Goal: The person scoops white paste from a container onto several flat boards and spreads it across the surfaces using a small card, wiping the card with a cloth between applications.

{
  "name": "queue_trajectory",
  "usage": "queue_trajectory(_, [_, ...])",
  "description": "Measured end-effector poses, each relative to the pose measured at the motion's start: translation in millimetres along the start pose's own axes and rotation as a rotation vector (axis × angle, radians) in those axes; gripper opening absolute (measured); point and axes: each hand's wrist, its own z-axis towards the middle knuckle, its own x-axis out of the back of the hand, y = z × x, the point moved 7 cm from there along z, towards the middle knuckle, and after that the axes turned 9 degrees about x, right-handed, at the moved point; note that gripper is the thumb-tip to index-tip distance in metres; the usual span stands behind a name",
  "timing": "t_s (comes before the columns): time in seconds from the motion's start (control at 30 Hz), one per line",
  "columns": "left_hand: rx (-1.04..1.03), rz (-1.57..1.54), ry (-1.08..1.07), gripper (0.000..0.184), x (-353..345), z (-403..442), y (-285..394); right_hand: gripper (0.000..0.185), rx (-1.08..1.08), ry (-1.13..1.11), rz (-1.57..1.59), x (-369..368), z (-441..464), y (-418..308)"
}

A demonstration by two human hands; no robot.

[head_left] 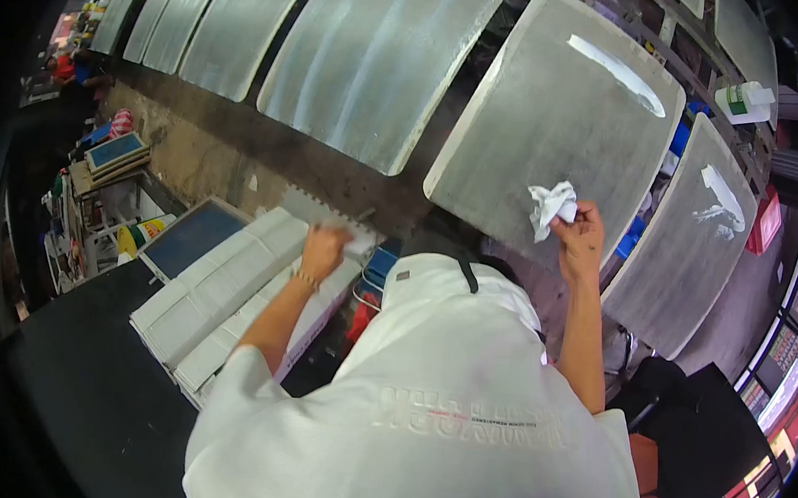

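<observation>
My right hand (pixel 582 236) is closed on a crumpled white cloth (pixel 550 206), pinching its edge. The cloth is over the near part of a large grey board (pixel 528 119), and a thick white smear (pixel 620 72) runs across that board's far end. On the left, my left hand (pixel 323 251) is at the far end of long stacks of folded white sheets (pixel 221 283). Motion smears its fingers, so whether they grip anything cannot be made out. A pale flat piece (pixel 361 239) lies just beside it.
More grey boards stand in a row to the left, one pale-streaked board (pixel 366 52) nearest. Another board (pixel 686 241) on the right carries white smears. A white bottle (pixel 744 102) with a green label stands behind it. A blue-meshed frame (pixel 194 239) leans beyond the sheets on the black table (pixel 75 384).
</observation>
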Motion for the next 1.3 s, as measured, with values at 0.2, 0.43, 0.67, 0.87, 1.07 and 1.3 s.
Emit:
queue_trajectory(0.2, [0.307,-0.070,-0.006,0.039,-34.9,-60.3,-75.1,0.038,-0.043,-0.017,0.151,26.2,-29.7,14.7])
queue_trajectory(0.43, [0.420,-1.223,0.315,0.016,21.8,54.3,-15.1,0.035,-0.084,0.084,0.480,37.9,-84.5,1.3])
queue_trajectory(0.67, [0.137,-1.880,-0.136,0.040,67.5,159.8,157.1,0.026,0.086,0.239,0.526,106.3,-145.8,-15.6])
queue_trajectory(0.87, [0.108,-1.885,-0.695,0.040,29.6,196.3,329.7,0.027,0.377,0.648,0.522,188.9,-256.4,-19.6])
queue_trajectory(1.07, [0.044,-1.581,-1.158,0.028,1.5,201.8,461.1,0.024,0.602,1.022,0.606,219.4,-375.9,7.3])
queue_trajectory(1.3, [0.081,-1.467,-1.306,0.024,-31.1,135.9,562.7,0.023,0.631,1.316,0.596,273.1,-443.8,33.4])
